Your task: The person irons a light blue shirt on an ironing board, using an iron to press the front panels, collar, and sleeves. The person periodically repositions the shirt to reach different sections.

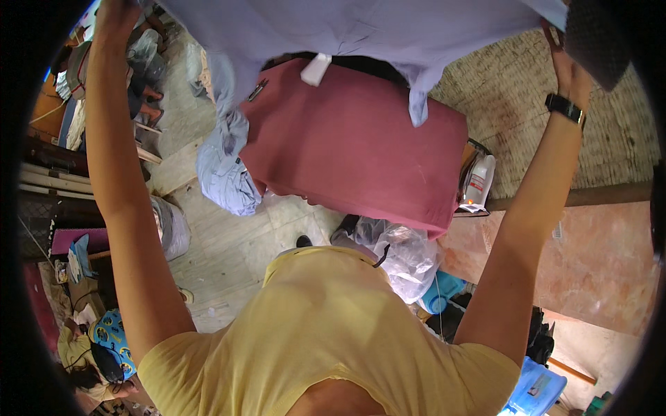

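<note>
A light blue garment, apparently a shirt [374, 28], is spread in the air between my raised hands and runs past the top edge of the view. A white tag [316, 69] hangs from its lower edge. My right hand [569, 66], with a dark band on its wrist, grips the cloth's right side with closed fingers. At the upper left my left hand [116, 12] is at the cloth's other side; the frame cuts off its fingers. Below the cloth is a padded table with a maroon cover [361, 139], bearing a small dark tool [257, 90], perhaps thread snips.
More light blue cloth [227, 177] hangs off the table's left side. A white bottle [479, 179] stands in a rack at its right, beside a worn ledge [499, 132]. Clear plastic bags [409, 256] lie near my feet. Another person's hand [150, 111] shows at far left.
</note>
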`<state>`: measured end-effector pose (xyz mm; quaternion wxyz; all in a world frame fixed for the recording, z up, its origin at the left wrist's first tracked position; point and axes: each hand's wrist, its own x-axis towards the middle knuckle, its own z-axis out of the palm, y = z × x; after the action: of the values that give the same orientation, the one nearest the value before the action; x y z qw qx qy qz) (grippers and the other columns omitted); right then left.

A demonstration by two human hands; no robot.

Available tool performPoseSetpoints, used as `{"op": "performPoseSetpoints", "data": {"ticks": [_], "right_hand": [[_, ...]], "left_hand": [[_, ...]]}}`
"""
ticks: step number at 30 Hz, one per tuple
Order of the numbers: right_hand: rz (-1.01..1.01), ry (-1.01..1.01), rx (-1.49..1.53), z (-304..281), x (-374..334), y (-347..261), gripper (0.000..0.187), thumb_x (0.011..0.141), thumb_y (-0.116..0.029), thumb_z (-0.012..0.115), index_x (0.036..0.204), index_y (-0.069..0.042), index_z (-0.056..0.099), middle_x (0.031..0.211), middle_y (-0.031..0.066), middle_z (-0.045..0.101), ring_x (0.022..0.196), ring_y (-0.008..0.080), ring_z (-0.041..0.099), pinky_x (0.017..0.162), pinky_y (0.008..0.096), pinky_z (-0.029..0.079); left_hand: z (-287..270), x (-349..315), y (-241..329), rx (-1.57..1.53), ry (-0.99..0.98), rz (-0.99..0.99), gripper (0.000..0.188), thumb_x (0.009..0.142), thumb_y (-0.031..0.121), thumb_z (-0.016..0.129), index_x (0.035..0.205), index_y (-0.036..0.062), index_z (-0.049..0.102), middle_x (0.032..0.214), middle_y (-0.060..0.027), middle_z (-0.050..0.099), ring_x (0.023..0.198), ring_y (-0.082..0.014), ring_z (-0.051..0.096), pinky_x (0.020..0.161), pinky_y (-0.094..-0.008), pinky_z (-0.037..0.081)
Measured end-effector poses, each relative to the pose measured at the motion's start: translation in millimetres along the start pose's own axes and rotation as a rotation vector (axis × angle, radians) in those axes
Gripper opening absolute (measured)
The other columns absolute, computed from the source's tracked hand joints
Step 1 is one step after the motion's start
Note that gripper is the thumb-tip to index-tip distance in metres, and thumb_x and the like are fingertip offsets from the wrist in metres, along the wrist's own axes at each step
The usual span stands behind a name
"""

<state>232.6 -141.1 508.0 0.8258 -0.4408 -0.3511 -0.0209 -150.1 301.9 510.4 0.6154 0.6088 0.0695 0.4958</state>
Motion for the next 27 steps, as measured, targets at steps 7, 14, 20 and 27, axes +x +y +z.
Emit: {"op": "performPoseSetpoints", "data": {"ticks": [7, 14, 20, 27], "right_hand": [[0.326, 0.223, -0.01, -110, -212, 10, 0.047, 0.102, -0.036, 0.05, 0.13, 0.003, 0.052, 0.132, 0.014, 0.057, 0.124, 0.0253, 0.052, 0.108, 0.0419, 0.038], [1.091, 0.388, -0.127, -205, -522, 94, 0.027, 0.093, -0.023, 0.067, 0.115, -0.008, 0.063, 0.105, 0.0009, 0.064, 0.086, 0.0121, 0.059, 0.069, 0.0288, 0.049], [1.636, 0.072, -0.454, -184, -573, 116, 0.047, 0.094, -0.045, 0.064, 0.119, -0.005, 0.06, 0.106, 0.0017, 0.066, 0.092, 0.0155, 0.063, 0.08, 0.0344, 0.052], [2.031, -0.998, -0.75, -176, -515, 152, 0.045, 0.091, -0.05, 0.066, 0.102, -0.007, 0.067, 0.088, 0.004, 0.073, 0.075, 0.0148, 0.067, 0.065, 0.0319, 0.057]], "left_hand": [[-86, -220, -53, 0.062, 0.265, -0.423, 0.059, 0.092, 0.036, 0.063, 0.138, 0.0015, 0.05, 0.131, -0.0144, 0.058, 0.119, -0.0273, 0.057, 0.1, -0.0395, 0.046], [-162, -473, -162, 0.116, 0.367, -1.116, 0.053, 0.088, 0.036, 0.072, 0.126, 0.0017, 0.057, 0.114, -0.0076, 0.064, 0.104, -0.0194, 0.062, 0.092, -0.0335, 0.047], [-233, -574, -198, 0.604, 0.111, -1.358, 0.037, 0.089, 0.036, 0.071, 0.098, 0.0009, 0.07, 0.084, -0.0022, 0.064, 0.083, -0.0164, 0.061, 0.076, -0.0294, 0.047], [-356, -659, -258, 1.45, -0.199, -0.711, 0.053, 0.09, 0.03, 0.068, 0.127, -0.0054, 0.051, 0.11, -0.0206, 0.063, 0.101, -0.034, 0.06, 0.092, -0.0413, 0.044]]}}
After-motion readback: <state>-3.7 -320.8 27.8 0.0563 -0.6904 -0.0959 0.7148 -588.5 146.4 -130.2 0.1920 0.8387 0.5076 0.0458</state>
